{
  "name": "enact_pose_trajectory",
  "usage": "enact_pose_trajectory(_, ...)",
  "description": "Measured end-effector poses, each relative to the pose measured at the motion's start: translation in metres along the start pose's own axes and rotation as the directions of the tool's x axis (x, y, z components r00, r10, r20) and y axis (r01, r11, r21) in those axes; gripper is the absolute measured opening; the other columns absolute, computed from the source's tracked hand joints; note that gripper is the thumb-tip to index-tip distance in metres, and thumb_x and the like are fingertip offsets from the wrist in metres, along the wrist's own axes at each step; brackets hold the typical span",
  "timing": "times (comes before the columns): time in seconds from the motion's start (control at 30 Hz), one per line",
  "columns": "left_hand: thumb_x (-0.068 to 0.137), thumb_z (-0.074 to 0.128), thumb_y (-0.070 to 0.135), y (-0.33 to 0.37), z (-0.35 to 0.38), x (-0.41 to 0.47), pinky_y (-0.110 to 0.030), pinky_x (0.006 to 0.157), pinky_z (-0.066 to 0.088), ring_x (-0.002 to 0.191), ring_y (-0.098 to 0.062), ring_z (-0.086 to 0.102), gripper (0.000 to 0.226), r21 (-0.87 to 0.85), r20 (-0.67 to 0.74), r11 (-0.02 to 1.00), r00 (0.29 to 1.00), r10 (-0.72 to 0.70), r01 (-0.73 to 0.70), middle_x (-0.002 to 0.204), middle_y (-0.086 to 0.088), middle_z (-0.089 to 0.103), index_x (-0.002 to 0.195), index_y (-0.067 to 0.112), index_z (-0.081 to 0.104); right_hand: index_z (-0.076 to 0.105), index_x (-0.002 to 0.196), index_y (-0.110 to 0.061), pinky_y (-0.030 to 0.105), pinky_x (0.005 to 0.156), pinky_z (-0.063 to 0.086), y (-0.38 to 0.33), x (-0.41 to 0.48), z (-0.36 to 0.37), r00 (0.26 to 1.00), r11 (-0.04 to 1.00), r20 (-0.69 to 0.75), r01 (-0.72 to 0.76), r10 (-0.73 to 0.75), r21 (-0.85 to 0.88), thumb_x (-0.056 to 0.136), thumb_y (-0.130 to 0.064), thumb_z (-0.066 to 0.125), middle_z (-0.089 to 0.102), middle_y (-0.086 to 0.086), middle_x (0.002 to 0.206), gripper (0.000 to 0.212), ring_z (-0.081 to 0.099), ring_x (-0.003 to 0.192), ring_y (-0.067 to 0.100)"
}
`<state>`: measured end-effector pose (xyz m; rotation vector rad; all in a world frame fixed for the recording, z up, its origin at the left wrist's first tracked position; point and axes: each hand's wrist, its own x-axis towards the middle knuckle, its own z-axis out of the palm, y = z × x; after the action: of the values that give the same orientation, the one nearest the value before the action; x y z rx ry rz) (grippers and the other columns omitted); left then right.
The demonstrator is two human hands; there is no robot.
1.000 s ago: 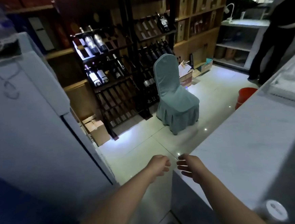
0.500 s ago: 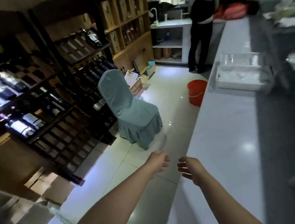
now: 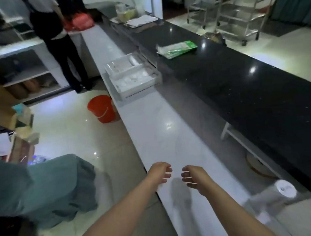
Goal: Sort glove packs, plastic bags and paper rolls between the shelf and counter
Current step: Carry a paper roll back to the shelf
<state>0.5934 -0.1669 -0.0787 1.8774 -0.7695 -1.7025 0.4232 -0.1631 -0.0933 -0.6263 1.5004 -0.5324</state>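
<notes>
Left hand [image 3: 160, 172] and right hand [image 3: 194, 178] hang loosely curled and empty, well short of the white tray [image 3: 139, 92] of clear packs, with the green-printed pack [image 3: 177, 48] beyond it; a hurried grab could knock the tray, which sits close to the counter edge, toward the red bucket [image 3: 102, 109].

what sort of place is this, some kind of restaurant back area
Probably the service side of a restaurant or banquet hall: a long white counter runs beside a raised black bar top, steel trolleys stand beyond it, and a cloth-covered banquet chair stands in the aisle.
</notes>
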Motion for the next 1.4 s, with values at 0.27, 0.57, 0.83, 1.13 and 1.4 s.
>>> enact_pose_trajectory(0.27, 0.096, 0.054, 0.023, 0.005, 0.054, 0.004, -0.031, 0.075, 0.047, 0.083, -0.021, 0.065, 0.020, 0.227, 0.257, 0.971, 0.966, 0.017, -0.077, 0.097, -0.004, 0.071, 0.106, 0.011, 0.067, 0.067, 0.101, -0.011, 0.029, 0.068, 0.047, 0.052, -0.043, -0.039, 0.967, 0.967, -0.244, -0.003, 0.068, 0.256, 0.090, -0.023, 0.058, 0.069, 0.007, 0.088, 0.019, 0.066, 0.075, 0.022)
enact_pose_trajectory(0.57, 0.094, 0.055, 0.026, 0.001, 0.150, -0.033, -0.030, 0.074, 0.048, 0.081, -0.019, 0.066, 0.024, 0.329, 0.431, 0.927, 0.902, 0.025, -0.183, 0.098, -0.002, 0.072, 0.110, 0.012, 0.067, 0.064, 0.097, -0.011, 0.027, 0.064, 0.044, 0.111, -0.107, -0.115, 0.893, 0.891, -0.426, 0.070, 0.144, 0.448, 0.092, -0.023, 0.058, 0.067, 0.006, 0.080, 0.015, 0.061, 0.069, 0.021)
enact_pose_trajectory(0.83, 0.097, 0.055, 0.025, 0.006, 0.206, -0.046, -0.031, 0.078, 0.053, 0.097, -0.023, 0.068, 0.027, 0.353, 0.537, 0.865, 0.835, 0.124, -0.356, 0.113, -0.005, 0.069, 0.121, 0.014, 0.062, 0.062, 0.096, -0.010, 0.023, 0.052, 0.034, 0.132, -0.138, -0.163, 0.847, 0.828, -0.504, 0.157, 0.168, 0.539, 0.095, -0.015, 0.056, 0.062, 0.008, 0.078, 0.008, 0.055, 0.059, 0.017)
enact_pose_trajectory(1.13, 0.081, 0.081, 0.015, 0.032, 0.241, -0.044, -0.031, 0.100, 0.052, 0.118, -0.010, 0.058, 0.066, 0.290, 0.808, 0.584, 0.521, 0.275, -0.758, 0.131, 0.008, 0.061, 0.138, 0.026, 0.050, 0.057, 0.131, -0.016, 0.039, 0.093, 0.056, 0.096, -0.142, -0.180, 0.680, 0.878, -0.731, 0.383, -0.059, 0.286, 0.091, -0.002, 0.062, 0.064, 0.005, 0.122, 0.042, 0.063, 0.108, 0.023)
enact_pose_trajectory(1.4, 0.078, 0.084, 0.014, 0.031, 0.253, -0.036, -0.021, 0.089, 0.055, 0.110, -0.005, 0.064, 0.055, 0.232, 0.889, 0.502, 0.391, 0.239, -0.833, 0.116, 0.013, 0.069, 0.127, 0.028, 0.061, 0.064, 0.122, -0.019, 0.037, 0.097, 0.054, 0.084, -0.139, -0.171, 0.661, 0.890, -0.739, 0.407, -0.131, 0.207, 0.088, -0.007, 0.071, 0.069, 0.001, 0.117, 0.037, 0.064, 0.109, 0.018)
